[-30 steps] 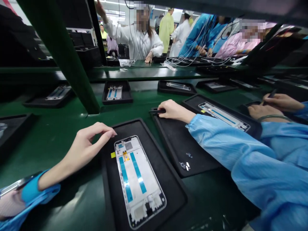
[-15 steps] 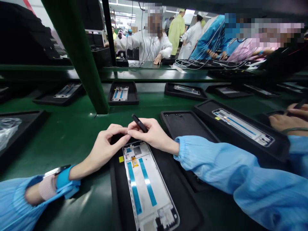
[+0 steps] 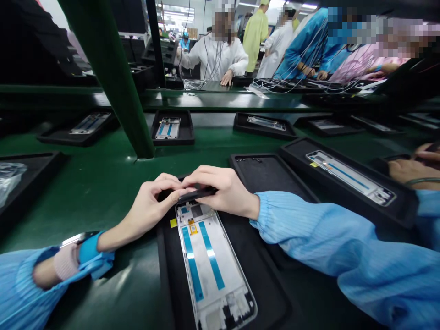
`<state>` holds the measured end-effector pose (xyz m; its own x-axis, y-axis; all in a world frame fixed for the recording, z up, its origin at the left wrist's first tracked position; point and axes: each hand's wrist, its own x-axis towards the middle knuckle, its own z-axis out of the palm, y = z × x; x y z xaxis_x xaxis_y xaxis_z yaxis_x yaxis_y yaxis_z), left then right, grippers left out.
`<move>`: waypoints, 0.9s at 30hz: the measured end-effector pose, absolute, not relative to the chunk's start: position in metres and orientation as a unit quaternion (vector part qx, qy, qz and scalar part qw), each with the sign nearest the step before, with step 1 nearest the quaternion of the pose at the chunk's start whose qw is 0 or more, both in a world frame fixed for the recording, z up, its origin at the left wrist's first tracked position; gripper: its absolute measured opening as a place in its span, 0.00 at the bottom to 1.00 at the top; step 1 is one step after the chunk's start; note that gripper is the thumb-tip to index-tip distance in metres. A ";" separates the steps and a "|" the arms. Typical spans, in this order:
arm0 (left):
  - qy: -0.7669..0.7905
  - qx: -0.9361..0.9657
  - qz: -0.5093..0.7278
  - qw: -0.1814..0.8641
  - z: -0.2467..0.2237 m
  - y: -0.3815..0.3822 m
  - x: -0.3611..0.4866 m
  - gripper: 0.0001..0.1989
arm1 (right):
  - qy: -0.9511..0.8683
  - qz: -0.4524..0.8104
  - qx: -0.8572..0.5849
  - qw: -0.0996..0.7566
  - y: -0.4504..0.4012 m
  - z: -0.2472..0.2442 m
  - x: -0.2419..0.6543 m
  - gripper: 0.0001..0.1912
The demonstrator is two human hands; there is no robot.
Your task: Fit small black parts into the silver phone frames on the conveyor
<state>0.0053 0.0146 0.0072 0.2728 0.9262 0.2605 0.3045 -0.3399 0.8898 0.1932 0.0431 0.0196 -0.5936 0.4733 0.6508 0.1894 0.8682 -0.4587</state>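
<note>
A phone frame [image 3: 209,266] with two blue adhesive strips, an orange flex piece [image 3: 193,227] and a yellow tab [image 3: 173,223] lies in a black tray [image 3: 264,284]. Over its far end my two hands meet. My right hand [image 3: 223,190] is closed round a slim black pen-like tool [image 3: 197,194], now lying nearly level. With thumb and fingers pinched together, my left hand [image 3: 156,197] touches the right fingertips near the tool's left end. Whatever sits between the left fingertips is too small to make out.
Another black tray [image 3: 263,172] with a few small parts stands beyond my right forearm. To its right is a tray with a phone frame [image 3: 350,178], near a co-worker's hand [image 3: 404,172]. More trays line the green bench [image 3: 99,188]; a green post [image 3: 113,87] rises at left.
The black tool has swung from upright and slanted to nearly level in my right hand. That hand has turned over slightly, fingers now on top. My left hand stays pinched close by.
</note>
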 end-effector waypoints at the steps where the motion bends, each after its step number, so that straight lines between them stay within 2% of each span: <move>1: 0.437 0.710 0.412 0.366 0.006 0.015 0.005 0.09 | -0.880 0.173 -0.185 0.402 0.044 0.020 0.194 0.06; 4: 0.444 0.730 0.403 0.328 0.004 0.015 0.005 0.08 | -0.875 0.186 -0.210 0.394 0.045 0.021 0.194 0.04; 7: 0.440 0.764 0.392 0.261 0.004 0.016 0.004 0.07 | -0.846 0.253 -0.266 0.388 0.045 0.021 0.193 0.03; 10: 0.413 0.807 0.382 0.182 0.007 0.016 0.004 0.04 | -0.808 0.345 -0.317 0.358 0.045 0.021 0.192 0.06; 13: 0.396 0.827 0.376 0.138 0.010 0.017 0.004 0.04 | -0.798 0.376 -0.326 0.341 0.044 0.021 0.191 0.06; 20: 0.408 0.821 0.372 0.148 0.009 0.016 0.005 0.05 | -0.814 0.339 -0.307 0.358 0.042 0.016 0.190 0.04; 27: 0.427 0.798 0.383 0.184 0.005 0.016 0.007 0.04 | -0.734 0.476 -0.360 0.323 0.044 0.014 0.191 0.04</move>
<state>0.0067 0.0159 0.0055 0.3412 0.8224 0.4553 0.5407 -0.5679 0.6205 0.1908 0.0443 0.0144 -0.5316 0.8368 0.1309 0.2212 0.2864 -0.9322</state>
